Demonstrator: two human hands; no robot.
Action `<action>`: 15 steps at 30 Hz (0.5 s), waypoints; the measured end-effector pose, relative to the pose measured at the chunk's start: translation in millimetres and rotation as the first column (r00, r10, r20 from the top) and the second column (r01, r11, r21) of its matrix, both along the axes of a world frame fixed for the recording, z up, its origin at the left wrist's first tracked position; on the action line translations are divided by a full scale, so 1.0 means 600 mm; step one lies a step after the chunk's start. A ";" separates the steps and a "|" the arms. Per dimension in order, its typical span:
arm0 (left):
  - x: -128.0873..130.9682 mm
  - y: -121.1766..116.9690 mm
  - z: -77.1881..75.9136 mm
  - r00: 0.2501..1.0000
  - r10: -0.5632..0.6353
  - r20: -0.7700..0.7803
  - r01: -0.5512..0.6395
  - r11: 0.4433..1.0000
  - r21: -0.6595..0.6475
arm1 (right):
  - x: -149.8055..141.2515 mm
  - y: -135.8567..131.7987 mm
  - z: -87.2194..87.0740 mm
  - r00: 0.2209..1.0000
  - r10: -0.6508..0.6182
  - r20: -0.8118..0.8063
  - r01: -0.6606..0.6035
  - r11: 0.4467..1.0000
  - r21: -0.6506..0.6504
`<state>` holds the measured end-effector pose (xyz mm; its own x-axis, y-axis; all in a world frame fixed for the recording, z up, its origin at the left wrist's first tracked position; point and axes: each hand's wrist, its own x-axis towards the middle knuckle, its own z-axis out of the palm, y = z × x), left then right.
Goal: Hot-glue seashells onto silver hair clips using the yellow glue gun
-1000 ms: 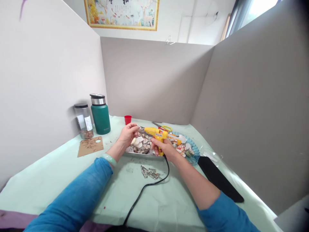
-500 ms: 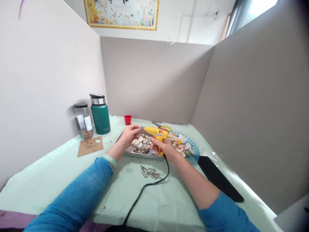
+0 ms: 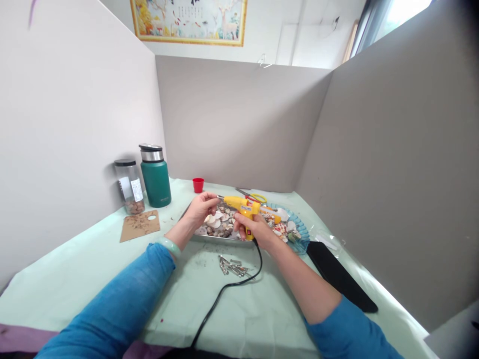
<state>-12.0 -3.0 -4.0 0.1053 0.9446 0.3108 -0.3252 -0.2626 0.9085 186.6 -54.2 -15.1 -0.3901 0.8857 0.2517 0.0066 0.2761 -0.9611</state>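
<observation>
My right hand (image 3: 251, 229) is wrapped round the handle of a yellow hot glue gun (image 3: 239, 203), its nozzle pointing left. A clear glue stick (image 3: 267, 212) sticks out of the gun's back. Thumb and fingers of my left hand (image 3: 204, 207) are pinched together at the nozzle tip, on a small silvery clip that the fingers mostly hide. Below both hands lies a metal tray (image 3: 220, 240) of seashells (image 3: 220, 219). Nearer to me, several silvery metal clips (image 3: 232, 267) form a loose pile on the green table cover.
A blue scalloped plate (image 3: 305, 232) of shells stands right of the gun, scissors (image 3: 256, 197) behind it. A black flat object (image 3: 340, 276) lies at right. The gun's black cord (image 3: 224, 289) runs toward me. At left are a green bottle (image 3: 156, 182), a jar (image 3: 129, 187) and brown cardboard (image 3: 139, 227); a red cup (image 3: 198, 185) stands behind.
My left hand has shifted slightly right and down, bringing its pinched fingertips up to the nozzle. The glue gun and my right hand have stayed in place.
</observation>
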 end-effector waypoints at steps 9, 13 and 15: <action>-0.002 -0.006 0.010 0.994 0.035 0.100 -0.028 0.997 -0.070 | -0.001 -0.003 0.003 1.000 0.009 -0.025 -0.010 1.000 -0.023; 0.000 -0.005 0.007 0.999 0.005 0.048 -0.003 1.000 -0.025 | -0.001 -0.003 0.002 1.000 0.001 -0.029 -0.002 1.000 -0.017; 0.001 -0.004 0.004 1.000 -0.010 0.020 0.011 1.000 -0.010 | 0.000 -0.002 0.002 1.000 0.003 -0.010 -0.003 1.000 -0.011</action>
